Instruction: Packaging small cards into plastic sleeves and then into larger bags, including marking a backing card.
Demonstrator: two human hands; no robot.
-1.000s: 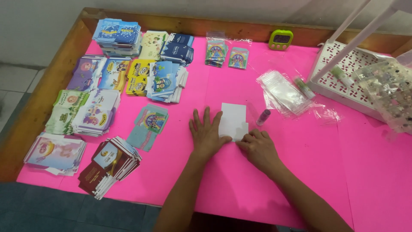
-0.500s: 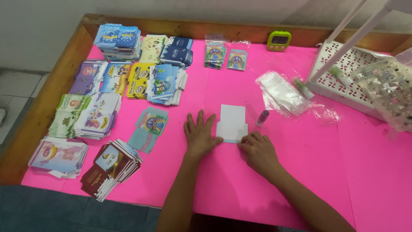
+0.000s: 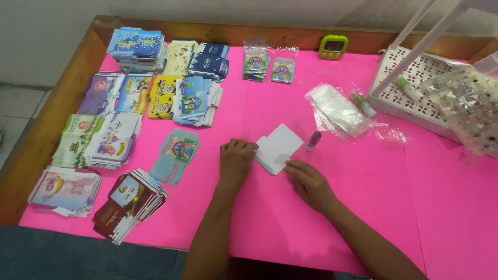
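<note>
Neither grip is closed round anything: the left hand (image 3: 236, 161) lies knuckles-up with its fingers curled, pressing on the left edge of a white folded card (image 3: 278, 148), and the right hand (image 3: 309, 182) rests flat with its fingertips touching the card's lower right corner. The card lies flat near the middle of the pink desk (image 3: 363, 207), tilted so one corner points away from the person. Just right of the card stands a small purple glue stick (image 3: 313, 140), close to it but apart. Farther right and beyond the card is a heap of clear plastic sleeves (image 3: 340, 110), and past that a white perforated tray (image 3: 415, 85). Left of the card, beside the left hand, lies a single teal printed envelope (image 3: 175, 155). Well to the left of the card are many stacks of printed envelopes (image 3: 155, 88) in blue, yellow, purple and green, with a dark red stack (image 3: 129, 202) nearest the person. Beyond the card, by the desk's far wooden rim, sit two small bagged packs (image 3: 268, 67) and a green timer (image 3: 333, 46).
</note>
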